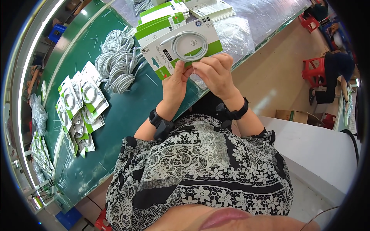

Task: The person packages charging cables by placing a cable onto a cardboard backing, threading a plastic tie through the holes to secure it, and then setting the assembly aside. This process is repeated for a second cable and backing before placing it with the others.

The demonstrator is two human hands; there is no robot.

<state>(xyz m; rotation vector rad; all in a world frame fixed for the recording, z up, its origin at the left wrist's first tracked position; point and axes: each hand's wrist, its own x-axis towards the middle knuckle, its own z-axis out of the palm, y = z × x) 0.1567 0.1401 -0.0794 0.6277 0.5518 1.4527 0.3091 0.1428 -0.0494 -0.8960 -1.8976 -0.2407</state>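
Note:
A white-and-green packaging card (212, 36) is tilted up in front of me, with a coiled white cable (174, 49) on its face. My left hand (174, 86) grips the card's lower edge, thumb on the front. Beside it, my right hand (219, 75) has its fingers pinched together just under the coil. Something thin and pale shows at those fingertips, too small to name. Left of the card lies a heap of loose coiled white cables (117, 63). Farther left is a pile of carded cables (89, 94), overlapping one another.
Stacked blank-looking cards (212, 8) and green-and-white cards (162, 17) stand behind the held card on the green table (115, 119). Clear plastic wrap (237, 34) lies at their right. Across the floor are red stools (313, 72), a bending person (339, 65) and a cardboard box (292, 115).

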